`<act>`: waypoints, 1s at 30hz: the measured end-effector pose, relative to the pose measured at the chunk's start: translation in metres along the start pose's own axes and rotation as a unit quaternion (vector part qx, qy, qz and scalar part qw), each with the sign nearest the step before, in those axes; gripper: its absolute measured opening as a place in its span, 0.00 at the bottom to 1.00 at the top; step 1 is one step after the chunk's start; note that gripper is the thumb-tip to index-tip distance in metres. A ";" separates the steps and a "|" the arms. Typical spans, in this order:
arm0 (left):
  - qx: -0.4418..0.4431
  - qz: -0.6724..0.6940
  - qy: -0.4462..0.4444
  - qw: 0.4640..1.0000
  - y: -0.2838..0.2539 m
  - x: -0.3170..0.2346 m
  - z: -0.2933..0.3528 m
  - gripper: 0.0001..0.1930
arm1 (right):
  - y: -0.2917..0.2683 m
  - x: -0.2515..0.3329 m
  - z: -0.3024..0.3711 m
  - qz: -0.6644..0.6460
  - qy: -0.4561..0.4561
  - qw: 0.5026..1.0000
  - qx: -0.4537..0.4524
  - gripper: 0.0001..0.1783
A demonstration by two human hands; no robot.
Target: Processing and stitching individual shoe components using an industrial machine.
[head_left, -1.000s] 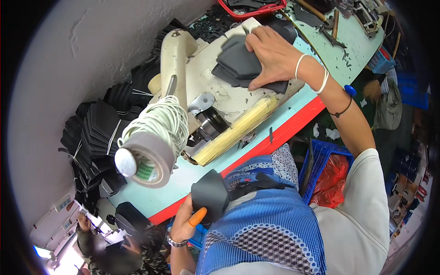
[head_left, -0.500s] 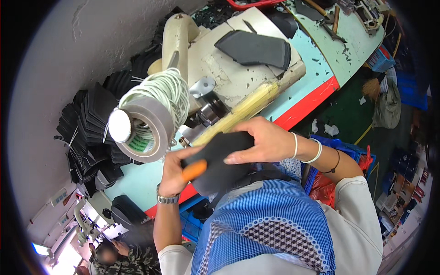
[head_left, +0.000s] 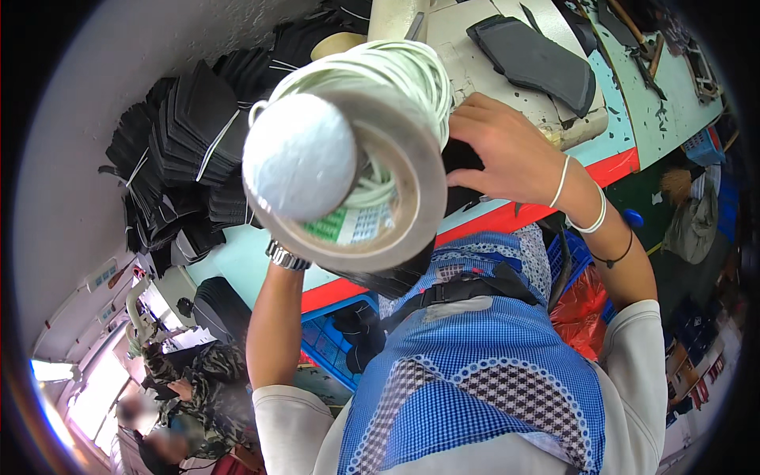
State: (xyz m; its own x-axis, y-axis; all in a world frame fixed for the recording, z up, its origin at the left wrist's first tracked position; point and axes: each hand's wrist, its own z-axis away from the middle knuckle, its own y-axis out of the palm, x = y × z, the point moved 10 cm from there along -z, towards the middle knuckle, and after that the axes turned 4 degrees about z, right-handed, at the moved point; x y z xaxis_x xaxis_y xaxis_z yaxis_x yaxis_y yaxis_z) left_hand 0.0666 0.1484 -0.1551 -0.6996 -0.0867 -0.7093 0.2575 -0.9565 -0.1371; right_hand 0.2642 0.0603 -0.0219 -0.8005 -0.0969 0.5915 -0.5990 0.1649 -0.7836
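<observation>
My right hand (head_left: 507, 150) is closed on a black sheet piece (head_left: 459, 156), its thumb and fingers on either side of the edge. Most of that piece is behind the round metal spool holder (head_left: 423, 202), which carries a coil of pale cord (head_left: 372, 63). The same holder covers my left hand; only the wrist with its metal watch (head_left: 286, 255) and the forearm show. Black layered material (head_left: 400, 279) also shows under the holder, in front of my apron. A cream machine (head_left: 455, 32) stands beyond, with a dark grey cut stack (head_left: 534, 63) lying on its bed.
Bundles of black cut pieces (head_left: 194, 127) are heaped along the wall. Blue crates (head_left: 324, 336) and a red plastic bag (head_left: 582, 317) stand below the table's red edge (head_left: 609, 170). Hammers (head_left: 655, 55) lie on the far table. Another person in camouflage (head_left: 214, 388) works at lower left.
The view has shifted, and the spool holder now looms larger and covers my left hand. The orange handle seen at my left hand is out of sight. My right hand is farther up, beside the machine.
</observation>
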 end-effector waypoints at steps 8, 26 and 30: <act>-0.139 0.089 0.065 0.984 -0.021 -0.057 0.028 0.32 | -0.001 -0.023 0.032 -0.219 0.131 0.936 0.244 0.08; 0.008 0.142 -0.016 0.990 -0.007 -0.021 -0.002 0.14 | -0.011 -0.024 0.040 -0.207 0.133 0.941 0.233 0.12; -0.109 0.093 -0.020 0.990 -0.012 -0.016 -0.003 0.15 | 0.001 -0.003 0.016 -0.198 0.028 0.968 0.149 0.07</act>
State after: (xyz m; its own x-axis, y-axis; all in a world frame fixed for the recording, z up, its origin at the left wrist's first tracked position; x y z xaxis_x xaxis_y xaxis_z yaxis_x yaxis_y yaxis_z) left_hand 0.0772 0.1619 -0.1443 -0.6514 -0.2700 -0.7091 0.5182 -0.8410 -0.1558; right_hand 0.2656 0.0448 -0.0279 -0.5091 -0.0408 0.8597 -0.8451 -0.1655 -0.5083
